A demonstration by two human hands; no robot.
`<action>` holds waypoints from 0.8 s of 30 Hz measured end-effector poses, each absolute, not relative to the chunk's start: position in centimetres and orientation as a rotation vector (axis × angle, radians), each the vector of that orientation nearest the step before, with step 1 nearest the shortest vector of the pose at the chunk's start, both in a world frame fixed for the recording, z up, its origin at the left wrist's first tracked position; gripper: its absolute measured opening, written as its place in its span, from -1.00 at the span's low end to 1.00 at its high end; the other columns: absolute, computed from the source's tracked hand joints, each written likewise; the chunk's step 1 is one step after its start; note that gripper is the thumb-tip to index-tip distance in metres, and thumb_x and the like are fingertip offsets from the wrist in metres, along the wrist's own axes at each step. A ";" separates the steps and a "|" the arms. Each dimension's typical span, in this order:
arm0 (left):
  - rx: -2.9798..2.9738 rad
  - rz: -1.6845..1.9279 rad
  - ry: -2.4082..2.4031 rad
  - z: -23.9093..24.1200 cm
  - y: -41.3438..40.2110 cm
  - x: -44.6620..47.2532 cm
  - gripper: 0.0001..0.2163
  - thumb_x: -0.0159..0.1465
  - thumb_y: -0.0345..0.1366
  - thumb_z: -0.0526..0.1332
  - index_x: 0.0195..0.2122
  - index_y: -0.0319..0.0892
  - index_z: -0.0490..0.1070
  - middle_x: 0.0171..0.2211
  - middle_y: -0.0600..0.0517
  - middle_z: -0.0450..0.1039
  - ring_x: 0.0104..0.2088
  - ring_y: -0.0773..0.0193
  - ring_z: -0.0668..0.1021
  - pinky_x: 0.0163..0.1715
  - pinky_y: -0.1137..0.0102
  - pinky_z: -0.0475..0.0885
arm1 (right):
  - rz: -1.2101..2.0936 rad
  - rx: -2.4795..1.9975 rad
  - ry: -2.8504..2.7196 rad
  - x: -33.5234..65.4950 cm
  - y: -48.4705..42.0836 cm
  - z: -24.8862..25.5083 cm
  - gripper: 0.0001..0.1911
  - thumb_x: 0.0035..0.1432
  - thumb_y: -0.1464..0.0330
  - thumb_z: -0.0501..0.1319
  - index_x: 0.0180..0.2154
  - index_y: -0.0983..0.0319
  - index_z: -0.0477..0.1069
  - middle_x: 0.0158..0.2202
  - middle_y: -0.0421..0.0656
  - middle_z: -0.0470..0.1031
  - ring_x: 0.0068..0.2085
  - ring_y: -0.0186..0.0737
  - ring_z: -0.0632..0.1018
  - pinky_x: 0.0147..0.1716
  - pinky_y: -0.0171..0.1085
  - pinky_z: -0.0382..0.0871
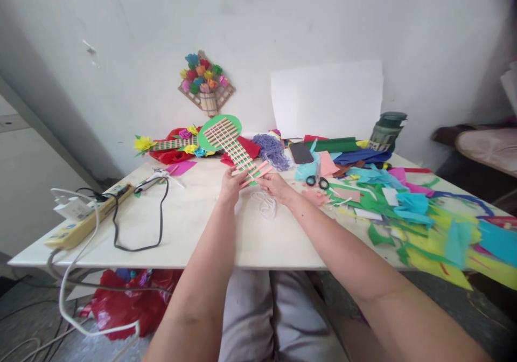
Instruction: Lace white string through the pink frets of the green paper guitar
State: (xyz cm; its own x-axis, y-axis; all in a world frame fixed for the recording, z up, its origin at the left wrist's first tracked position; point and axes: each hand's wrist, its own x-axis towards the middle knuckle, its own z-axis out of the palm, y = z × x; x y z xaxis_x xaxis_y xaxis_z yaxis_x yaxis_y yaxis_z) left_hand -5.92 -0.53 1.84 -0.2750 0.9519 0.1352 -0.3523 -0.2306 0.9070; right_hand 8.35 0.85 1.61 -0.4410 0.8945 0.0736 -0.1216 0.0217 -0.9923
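A green paper guitar shape (pixel 220 133) with pinkish sticks laid across it and white strings along its length is held up over the table. My left hand (pixel 233 183) grips the left side of its near end. On the right side of that same end, my right hand (pixel 276 185) is closed with fingertips at the sticks. Below the hands, a loose coil of white string (pixel 264 206) lies on the tabletop. Behind the guitar shape rests a similar stick-covered strip (pixel 175 144) decorated with paper flowers.
Scissors (pixel 317 181), a phone (pixel 301 153) and a green bottle (pixel 388 131) are to the right, among crepe paper scraps (pixel 420 232). At left lie a power strip (pixel 76 230), a black cable (pixel 137 250) and a glue gun (pixel 155 178). Purple shredded material (pixel 271 149) sits behind.
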 end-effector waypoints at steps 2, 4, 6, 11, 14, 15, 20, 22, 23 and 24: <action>0.908 1.713 0.962 1.8 -0.4 -6.0 -0.56 -0.13 -0.39 0.37 -0.25 -0.21 0.21 -0.47 0.02 0.48 -0.46 0.27 0.55 -0.41 0.36 0.47 | 1.550 -0.817 -1.480 8.3 1.0 1.3 -0.74 -0.12 0.23 0.27 -0.53 0.28 0.28 -0.77 -0.39 0.12 -0.75 -0.57 0.03 -0.76 -0.43 -0.21; 0.902 1.740 0.945 1.7 -0.3 -6.3 -0.57 -0.12 -0.40 0.37 -0.24 -0.20 0.21 -0.45 0.01 0.49 -0.43 0.26 0.56 -0.38 0.35 0.47 | 1.563 -0.799 -1.509 8.3 1.2 0.9 -0.73 -0.12 0.22 0.27 -0.54 0.27 0.28 -0.77 -0.38 0.18 -0.77 -0.56 0.06 -0.78 -0.43 -0.18; 0.893 1.765 0.936 1.7 -0.2 -6.5 -0.57 -0.11 -0.39 0.36 -0.23 -0.19 0.23 -0.44 0.01 0.49 -0.43 0.26 0.56 -0.36 0.34 0.47 | 1.574 -0.786 -1.574 8.3 1.3 0.7 -0.75 -0.12 0.23 0.27 -0.53 0.28 0.30 -0.76 -0.36 0.24 -0.78 -0.54 0.12 -0.80 -0.44 -0.09; 0.859 1.825 0.925 1.7 -0.1 -7.0 -0.56 -0.13 -0.39 0.37 -0.22 -0.19 0.25 -0.46 0.03 0.49 -0.43 0.24 0.56 -0.34 0.30 0.47 | 1.561 -0.759 -1.708 8.6 1.2 0.5 -0.70 -0.14 0.27 0.29 -0.34 0.31 0.42 -0.64 -0.25 0.43 -0.67 -0.43 0.37 -0.67 -0.42 0.24; 0.838 1.856 0.924 1.6 0.0 -7.2 -0.55 -0.13 -0.39 0.37 -0.20 -0.19 0.25 -0.48 0.05 0.48 -0.45 0.27 0.55 -0.35 0.32 0.47 | 1.568 -0.741 -1.718 8.9 1.2 0.9 -0.64 -0.14 0.21 0.31 -0.31 0.31 0.44 -0.52 -0.17 0.50 -0.51 -0.35 0.49 -0.47 -0.35 0.37; 0.833 1.861 0.925 1.7 0.0 -7.2 -0.54 -0.13 -0.39 0.37 -0.19 -0.19 0.25 -0.49 0.06 0.48 -0.46 0.28 0.55 -0.36 0.34 0.47 | 1.566 -0.726 -1.701 9.0 1.2 1.1 -0.62 -0.12 0.17 0.30 -0.31 0.31 0.45 -0.48 -0.14 0.51 -0.46 -0.33 0.51 -0.40 -0.33 0.38; 0.881 1.808 0.918 2.0 -0.4 -7.0 -0.54 -0.11 -0.41 0.35 -0.16 -0.18 0.26 -0.41 0.02 0.50 -0.44 0.28 0.56 -0.39 0.37 0.47 | 1.480 -0.743 -1.504 9.8 1.5 2.1 -0.56 -0.05 0.04 0.20 -0.34 0.30 0.46 -0.40 -0.10 0.52 -0.39 -0.33 0.51 -0.37 -0.35 0.36; 0.936 1.740 0.920 2.1 -0.7 -6.8 -0.52 -0.11 -0.41 0.35 -0.12 -0.18 0.27 -0.40 0.01 0.51 -0.41 0.26 0.56 -0.40 0.39 0.46 | 1.457 -0.748 -1.465 10.0 1.7 2.2 -0.58 -0.07 0.05 0.22 -0.37 0.29 0.46 -0.45 -0.14 0.50 -0.48 -0.38 0.48 -0.48 -0.38 0.34; 0.969 1.697 0.922 2.1 -0.8 -6.7 -0.50 -0.11 -0.41 0.35 -0.11 -0.18 0.27 -0.41 0.00 0.51 -0.41 0.24 0.56 -0.41 0.39 0.46 | 1.458 -0.748 -1.456 10.1 1.7 2.2 -0.60 -0.09 0.07 0.24 -0.38 0.29 0.45 -0.49 -0.16 0.48 -0.53 -0.40 0.45 -0.53 -0.39 0.32; 1.003 1.651 0.921 2.2 -0.9 -6.5 -0.49 -0.11 -0.40 0.35 -0.09 -0.19 0.28 -0.42 -0.01 0.51 -0.41 0.23 0.56 -0.41 0.39 0.46 | 1.464 -0.754 -1.451 10.2 1.8 2.2 -0.62 -0.12 0.10 0.27 -0.39 0.29 0.45 -0.52 -0.18 0.46 -0.56 -0.40 0.43 -0.58 -0.39 0.30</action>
State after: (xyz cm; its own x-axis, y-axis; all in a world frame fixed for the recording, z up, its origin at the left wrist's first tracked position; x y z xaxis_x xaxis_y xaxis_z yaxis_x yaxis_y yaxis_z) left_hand -6.54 -0.91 2.15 -0.2010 0.9602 0.1941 -0.3392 -0.2541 0.9057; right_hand 10.18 1.76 2.16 -0.3972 0.9012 0.1732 -0.1818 0.1078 -0.9774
